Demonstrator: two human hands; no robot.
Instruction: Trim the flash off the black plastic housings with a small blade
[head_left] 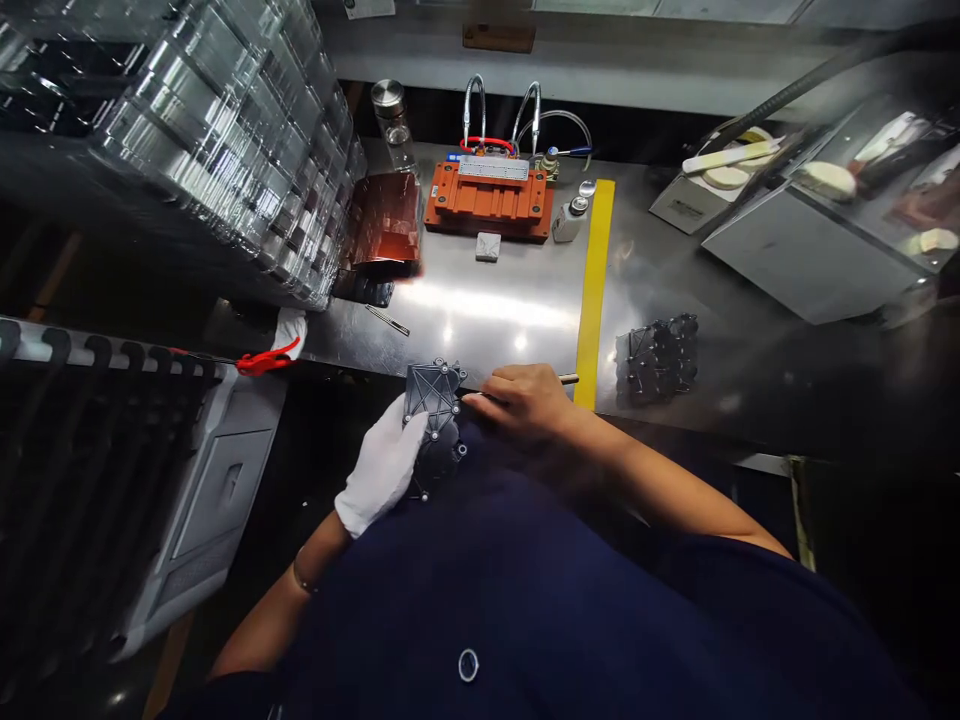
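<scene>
In a white glove, my left hand [379, 465] grips a dark grey metal casting [431, 392] with ribs and small screw bosses, held upright at the bench's front edge. My bare right hand [529, 397] is closed round a slim pen-like tool [570, 379], whose rear end sticks out behind the hand. Its tip is hidden by the fingers, close to the casting's right edge; I cannot tell whether it touches. More dark castings [656, 360] lie on the metal bench [495, 320], to the right of the yellow tape [596, 290].
An orange fixture [487, 215] with two bent metal hoses stands at the back, near a small white bottle [570, 222] and a glass flask [394, 130]. Stacked clear trays [225, 150] rise at left beside a reddish bin [386, 225]. Grey boxes [810, 250] occupy the right.
</scene>
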